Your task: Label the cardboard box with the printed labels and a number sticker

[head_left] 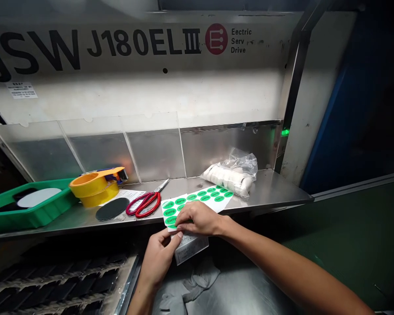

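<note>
A white sheet of green oval RoHS stickers lies on the metal shelf, its near corner sticking out over the front edge. My left hand grips that corner, thumb near the lower edge and fingers partly hidden underneath. Above the same corner, my right hand has thumb and forefinger pinched together at a green sticker; whether it has lifted off the sheet is hidden. Just below my hands is a small box with a printed label. Red-handled scissors lie left of the sheet.
The metal shelf also bears a plastic bag of white rolls, yellow tape on a dispenser, a dark round disc and a green tray. Grey gloves lie below. Black parts stand in rows at lower left.
</note>
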Motion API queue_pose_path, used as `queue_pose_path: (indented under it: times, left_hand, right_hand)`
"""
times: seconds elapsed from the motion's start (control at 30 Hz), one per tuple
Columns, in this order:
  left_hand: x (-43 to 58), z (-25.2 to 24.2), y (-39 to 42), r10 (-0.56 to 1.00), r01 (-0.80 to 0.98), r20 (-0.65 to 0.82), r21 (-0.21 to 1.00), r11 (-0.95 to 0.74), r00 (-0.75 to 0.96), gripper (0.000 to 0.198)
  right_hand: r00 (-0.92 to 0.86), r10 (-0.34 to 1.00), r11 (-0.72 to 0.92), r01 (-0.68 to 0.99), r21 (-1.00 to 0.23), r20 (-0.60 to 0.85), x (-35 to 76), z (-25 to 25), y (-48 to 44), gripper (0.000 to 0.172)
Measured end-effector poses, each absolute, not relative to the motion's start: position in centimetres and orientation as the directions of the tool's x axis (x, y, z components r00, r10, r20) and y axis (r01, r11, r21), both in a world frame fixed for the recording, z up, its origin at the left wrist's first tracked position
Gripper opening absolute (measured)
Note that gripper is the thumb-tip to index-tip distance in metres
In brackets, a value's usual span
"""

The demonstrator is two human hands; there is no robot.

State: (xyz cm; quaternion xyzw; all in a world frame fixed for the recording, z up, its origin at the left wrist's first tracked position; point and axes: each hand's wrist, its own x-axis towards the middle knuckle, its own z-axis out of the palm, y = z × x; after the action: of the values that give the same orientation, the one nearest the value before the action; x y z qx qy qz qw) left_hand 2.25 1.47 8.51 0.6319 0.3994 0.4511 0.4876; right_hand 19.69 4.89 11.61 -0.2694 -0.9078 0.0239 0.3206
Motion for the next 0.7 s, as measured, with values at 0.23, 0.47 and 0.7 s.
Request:
queue_pose_path:
  times: [0.23, 0.47, 0.7]
  left_hand:
    - [2.3, 8.7, 1.9, 0.918, 0.130, 0.211, 0.955, -0.267, 0.337, 0.032]
    - [2.3, 8.9, 1.8, 0.916, 0.171, 0.202, 0.947, -0.274, 0.346, 0.035]
    - [2.6, 9.0, 2.6, 0.994, 0.176, 0.036, 0.983, -0.055, 0.105, 0.022]
  right_hand:
    - [-0.732, 0.504, 0.855, 0.498, -0.145, 0.459, 20.2, 13.3, 4.5, 0.011]
    - [-0.716, 0.524, 0.848, 0.486, -0.210, 0.461, 20.3, 13.8, 5.0, 0.008]
    - [-0.198, 0.592, 0.685, 0.635, -0.357, 0.781, 19.8, 13.3, 4.0, 0.027]
